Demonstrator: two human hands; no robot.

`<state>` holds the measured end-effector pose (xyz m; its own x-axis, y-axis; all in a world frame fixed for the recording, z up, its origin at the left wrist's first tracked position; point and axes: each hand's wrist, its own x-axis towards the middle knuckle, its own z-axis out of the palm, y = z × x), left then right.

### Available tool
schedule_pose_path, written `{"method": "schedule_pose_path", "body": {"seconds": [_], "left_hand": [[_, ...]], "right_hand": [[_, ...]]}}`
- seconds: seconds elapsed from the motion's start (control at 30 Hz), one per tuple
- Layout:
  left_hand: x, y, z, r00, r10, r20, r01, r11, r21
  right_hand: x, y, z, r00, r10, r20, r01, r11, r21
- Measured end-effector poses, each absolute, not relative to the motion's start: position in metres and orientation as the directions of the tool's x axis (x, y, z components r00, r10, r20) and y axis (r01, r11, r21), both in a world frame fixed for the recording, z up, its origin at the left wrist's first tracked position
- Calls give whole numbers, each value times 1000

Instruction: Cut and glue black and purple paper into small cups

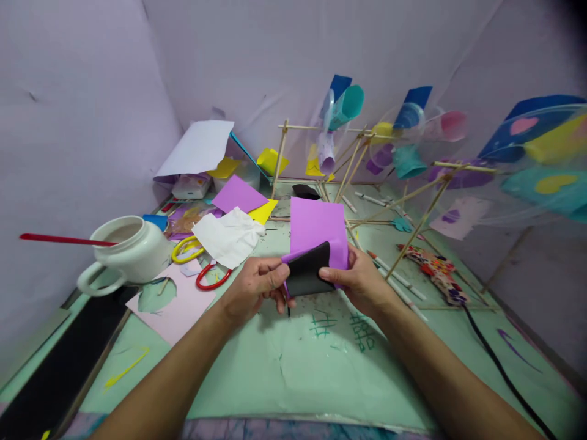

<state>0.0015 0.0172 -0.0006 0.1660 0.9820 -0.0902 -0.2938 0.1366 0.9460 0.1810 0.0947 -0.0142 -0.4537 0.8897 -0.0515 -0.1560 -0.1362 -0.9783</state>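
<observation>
A purple sheet of paper [316,223] and a smaller black piece of paper or card [309,272] are held together over the middle of the table. My left hand [261,282] pinches their left edge, thumb on the black face and fingers behind. On the opposite side, my right hand [364,276] grips the purple sheet, its thumb pressing the black piece's right edge. The purple sheet stands up behind the black piece, and a purple strip shows along its left side. Whether the two are stuck together I cannot tell.
At left are a white mug [135,247] with a red stick, red-handled scissors [213,278], crumpled white tissue [229,235] and a cut pink sheet [183,305]. Stick frames [353,162] carrying colored paper cones stand at right, near a patterned object [435,269] with a black cord.
</observation>
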Motion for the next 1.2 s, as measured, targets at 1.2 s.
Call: {"method": "schedule_pose_path", "body": {"seconds": [1.2], "left_hand": [[-29, 19, 13, -624, 781, 28, -86, -104, 991]], "right_hand": [[131, 177, 5, -147, 976, -161, -157, -183, -970]]}}
